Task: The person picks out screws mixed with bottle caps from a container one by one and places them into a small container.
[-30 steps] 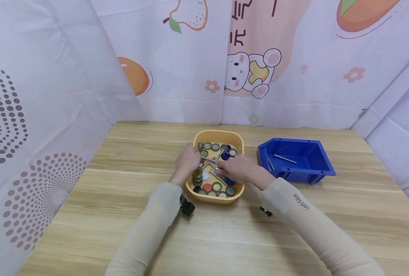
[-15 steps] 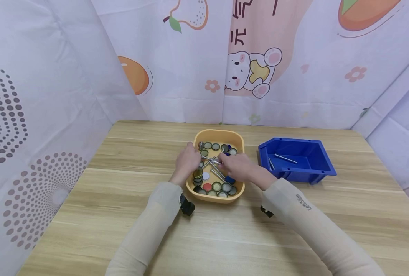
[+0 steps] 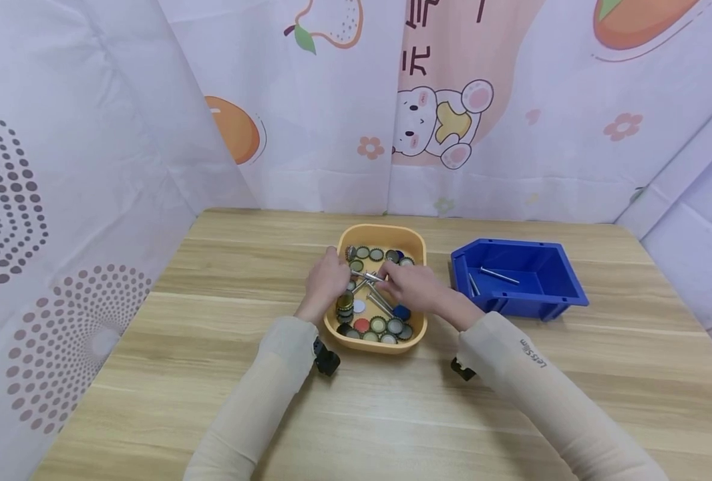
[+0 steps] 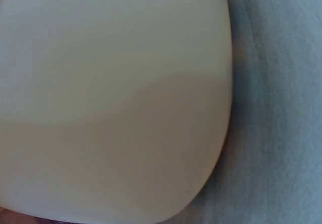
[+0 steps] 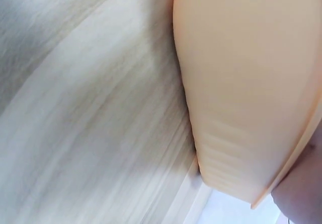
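A yellow-orange bin (image 3: 382,234) holds several bottle caps (image 3: 377,325) and long metal bolts (image 3: 380,304). My left hand (image 3: 326,280) grips the bin's left wall, its fingertips over the rim and partly hidden. Reaching in over the right rim, my right hand (image 3: 415,286) pinches the right end of a silver bolt (image 3: 368,275), which lies across above the other bolts. The bolt's left end comes close to my left fingers; whether they touch cannot be told. Both wrist views show mainly the bin's outer wall (image 4: 115,108), with a little of the right hand (image 5: 302,189) in its view.
To the right stands a blue open-front bin (image 3: 536,308) with a few bolts (image 3: 499,275) inside. Both bins rest on a wood-grain table (image 3: 386,407). A printed curtain (image 3: 314,120) hangs behind the table's far edge.
My right hand has lifted slightly and moved a little away from the caps, now pinching the upper bolt's end. More bolts and caps show beneath it. My left hand stays at the rim.
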Demonstrator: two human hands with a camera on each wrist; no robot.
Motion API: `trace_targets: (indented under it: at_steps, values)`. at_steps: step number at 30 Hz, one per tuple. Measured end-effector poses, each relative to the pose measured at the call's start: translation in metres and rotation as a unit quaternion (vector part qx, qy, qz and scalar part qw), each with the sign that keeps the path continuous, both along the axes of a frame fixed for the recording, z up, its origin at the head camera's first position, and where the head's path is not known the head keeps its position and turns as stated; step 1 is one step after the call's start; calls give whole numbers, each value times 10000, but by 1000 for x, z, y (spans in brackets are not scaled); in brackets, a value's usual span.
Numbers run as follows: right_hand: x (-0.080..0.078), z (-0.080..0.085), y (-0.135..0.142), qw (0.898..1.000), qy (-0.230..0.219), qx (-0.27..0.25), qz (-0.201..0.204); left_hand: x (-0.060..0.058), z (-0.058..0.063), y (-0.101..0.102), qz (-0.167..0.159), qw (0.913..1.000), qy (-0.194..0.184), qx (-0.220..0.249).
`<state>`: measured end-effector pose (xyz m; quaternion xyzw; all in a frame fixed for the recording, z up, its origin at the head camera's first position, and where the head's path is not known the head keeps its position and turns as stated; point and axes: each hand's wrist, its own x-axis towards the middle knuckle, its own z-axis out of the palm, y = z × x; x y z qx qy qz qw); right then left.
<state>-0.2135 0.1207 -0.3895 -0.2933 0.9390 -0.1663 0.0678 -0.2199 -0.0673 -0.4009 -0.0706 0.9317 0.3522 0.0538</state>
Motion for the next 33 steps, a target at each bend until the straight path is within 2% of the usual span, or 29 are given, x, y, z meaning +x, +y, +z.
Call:
trace_targets:
  at_steps: [3,6,10,14,22,33]
  values:
    - [-1,1,0,9998,-122,-149,-47,0,0,0,26,10000,-35,29]
    - [-1,6,1,9981,-325,-524,-56,0,1,0,27,10000,-34,27]
    - [-1,12,3,9917,-585,-1146,-7,0,1,0,11,10000,24,-37]
    - [-2,18,6,9857,-789,-1487,-13,0,2,0,9,10000,21,4]
    - [-2,37,13,9751,-1370,-1718,-300,0,1,-1,5,10000,-22,8]
    - [-4,49,25,9710,-1524,-1759,-544,-1,1,-2,-38,10000,8,-67]
